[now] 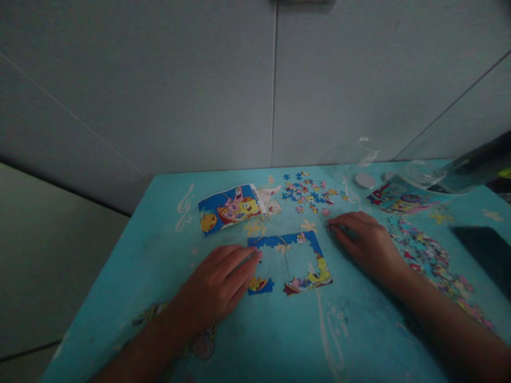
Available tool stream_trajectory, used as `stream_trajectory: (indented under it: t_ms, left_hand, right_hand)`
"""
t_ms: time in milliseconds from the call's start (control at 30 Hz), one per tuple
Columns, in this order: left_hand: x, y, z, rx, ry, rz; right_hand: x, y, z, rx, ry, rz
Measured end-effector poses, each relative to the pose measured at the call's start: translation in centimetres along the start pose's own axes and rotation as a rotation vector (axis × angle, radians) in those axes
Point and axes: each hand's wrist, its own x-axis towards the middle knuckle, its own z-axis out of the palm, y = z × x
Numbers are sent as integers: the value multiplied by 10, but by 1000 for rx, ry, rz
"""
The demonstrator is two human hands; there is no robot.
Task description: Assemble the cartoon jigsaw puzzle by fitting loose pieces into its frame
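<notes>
A partly joined jigsaw frame (pixel 317 244) lies on the table, blue with yellow and pink cartoon parts, its middle open and a gap in its lower edge. My left hand (pixel 223 279) rests at its left side, fingers stretched out and touching it; they cover part of that edge. To the right of the frame, my right hand (pixel 363 236) lies low over the table. Its thumb and fingers pinch a small dark jigsaw piece, mostly hidden. Loose jigsaw pieces (pixel 305 194) are scattered behind the frame.
A cartoon picture packet (pixel 229 208) lies behind my left hand. At the right are a larger pile of pieces (pixel 427 252), another picture packet (pixel 403 198), a dark flat object (pixel 485 255), a white lid (pixel 364 180) and a clear container (pixel 451 183). A grey wall (pixel 199 96) borders the back.
</notes>
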Motion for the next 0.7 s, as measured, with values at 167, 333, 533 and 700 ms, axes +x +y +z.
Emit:
stream_trajectory:
  t_ms: [167,333,533,700]
  left_hand:
    - [8,8,-3,-52,-21,82]
    - [12,22,-3,-99,-133,137]
    - [9,47,10,-116,-182,241]
    - [8,49,16,-103,-186,201]
  right_hand:
    - [-3,-18,-6,142,-9,-4]
    - [-3,-39,-6,217,-65,-75]
    - [0,-29,-4,154,-38,10]
    - [-1,-16,-6,66,-95,55]
